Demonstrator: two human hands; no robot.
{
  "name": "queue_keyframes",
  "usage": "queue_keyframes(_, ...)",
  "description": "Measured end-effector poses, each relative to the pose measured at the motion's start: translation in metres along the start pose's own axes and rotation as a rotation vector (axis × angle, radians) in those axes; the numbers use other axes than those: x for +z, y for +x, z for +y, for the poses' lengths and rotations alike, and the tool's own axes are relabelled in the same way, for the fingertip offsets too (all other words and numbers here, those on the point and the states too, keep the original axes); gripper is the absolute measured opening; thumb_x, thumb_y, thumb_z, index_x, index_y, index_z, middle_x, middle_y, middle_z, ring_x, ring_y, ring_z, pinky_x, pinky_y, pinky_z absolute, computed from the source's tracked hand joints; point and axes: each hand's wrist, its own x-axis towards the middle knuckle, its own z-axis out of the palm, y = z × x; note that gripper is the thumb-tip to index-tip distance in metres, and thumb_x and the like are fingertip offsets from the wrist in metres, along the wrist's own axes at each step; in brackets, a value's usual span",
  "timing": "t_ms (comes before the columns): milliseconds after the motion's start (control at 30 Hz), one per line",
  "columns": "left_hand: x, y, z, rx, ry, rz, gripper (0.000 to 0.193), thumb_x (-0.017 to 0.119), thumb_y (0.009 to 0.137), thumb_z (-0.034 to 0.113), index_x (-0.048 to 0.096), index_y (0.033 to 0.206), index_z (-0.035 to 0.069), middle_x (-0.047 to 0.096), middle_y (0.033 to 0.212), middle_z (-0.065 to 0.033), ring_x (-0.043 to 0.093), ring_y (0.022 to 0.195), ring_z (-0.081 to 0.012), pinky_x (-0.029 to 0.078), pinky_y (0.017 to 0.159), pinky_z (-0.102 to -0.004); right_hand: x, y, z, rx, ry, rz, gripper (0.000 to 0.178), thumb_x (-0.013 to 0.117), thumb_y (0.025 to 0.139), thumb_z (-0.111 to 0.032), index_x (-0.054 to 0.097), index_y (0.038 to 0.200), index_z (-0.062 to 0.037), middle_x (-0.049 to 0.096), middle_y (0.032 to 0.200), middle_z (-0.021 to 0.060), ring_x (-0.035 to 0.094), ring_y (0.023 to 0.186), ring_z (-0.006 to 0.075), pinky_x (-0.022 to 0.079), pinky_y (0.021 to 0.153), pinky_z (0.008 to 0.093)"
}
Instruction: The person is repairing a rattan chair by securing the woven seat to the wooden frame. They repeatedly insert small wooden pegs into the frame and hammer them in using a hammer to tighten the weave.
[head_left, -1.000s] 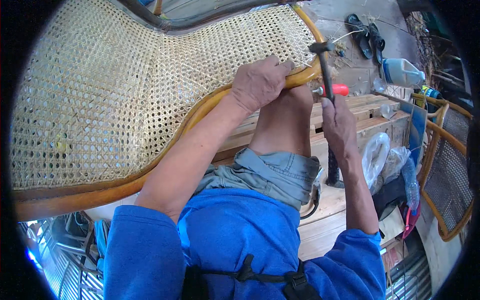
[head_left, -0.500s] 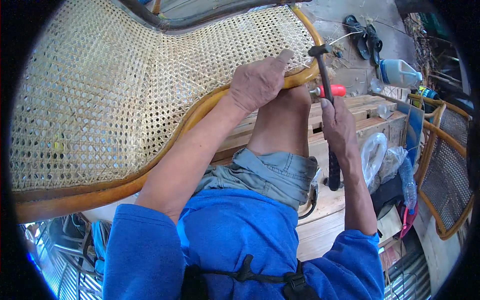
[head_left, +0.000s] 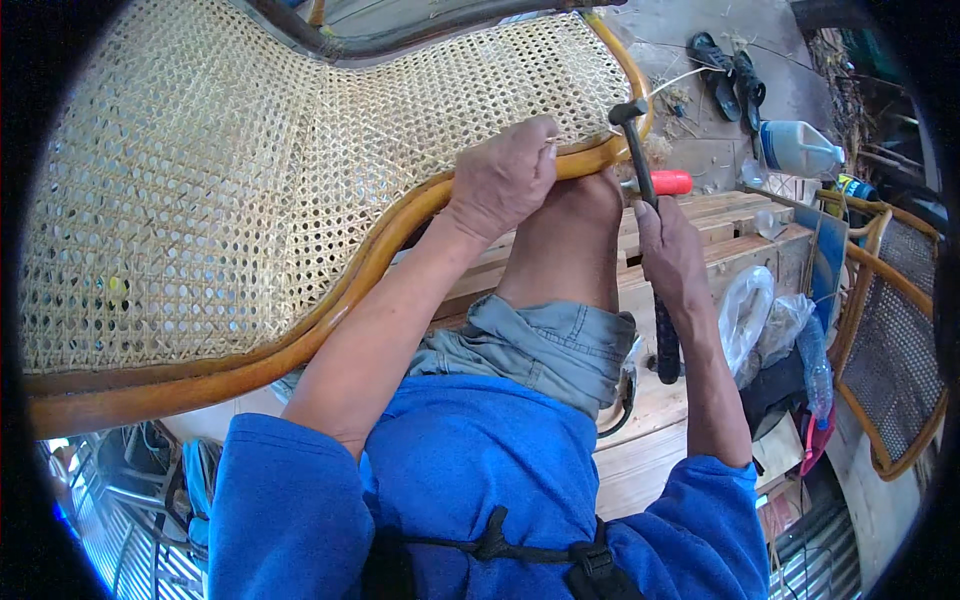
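Observation:
A curved chair frame of varnished brown wood with woven cane webbing lies across my left side and over my bare knee. My left hand rests on the front rail, its fingers curled in and thumb pressed to them. A tiny pale bit shows at its fingertips, too small to name. In my right hand is a hammer, gripped around its dark handle. The hammer's metal head is raised beside the rounded corner of the frame. Behind the handle lies a red-handled tool, its tip hidden.
I sit by a slatted wooden bench. On its right are clear plastic bags and a plastic bottle. Farther off are black sandals and a whitish jug. Another cane-panelled frame stands at the right.
My left hand has drawn back slightly to the left, and its extended finger has curled in. The hammer head has shifted a little left and down, nearer the frame's corner.

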Motion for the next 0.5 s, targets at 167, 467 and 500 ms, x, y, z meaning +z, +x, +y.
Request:
queue_keyframes(167,-0.017,-0.01,-0.007,-0.282,-0.111,0.015,0.021,0.058,0.083,0.009,0.053,0.103,0.008,0.055,0.064,-0.008,0.056,0.053,-0.0185,0.046,0.051,-0.0329,0.002,-0.008,-0.001,-0.068,-0.095,0.02,0.031,0.044,0.094,-0.03,0.048,0.091,0.0009,0.056,0.077,0.0294,0.054,0.076,0.0487,0.041,0.066,0.0518)
queue_keyframes(467,-0.057,-0.033,-0.028,-0.466,-0.307,0.145,0.019,0.048,0.088,0.012,0.053,0.104,0.004,0.055,0.071,-0.0065,0.052,0.062,-0.0128,0.044,0.06,-0.0274,0.001,-0.007,-0.002,-0.033,-0.086,0.008,0.031,0.042,0.094,-0.029,0.048,0.092,0.0006,0.057,0.075,0.0279,0.054,0.076,0.0486,0.041,0.065,0.0523)
queue_keyframes(500,-0.062,-0.033,-0.03,-0.469,-0.325,0.157,0.02,0.046,0.089,0.012,0.053,0.105,0.003,0.055,0.073,-0.0057,0.052,0.064,-0.0116,0.044,0.061,-0.0264,0.001,-0.004,-0.003,0.001,-0.124,-0.047,0.031,0.042,0.094,-0.029,0.048,0.092,0.0007,0.057,0.076,0.028,0.054,0.076,0.0487,0.041,0.065,0.0523)
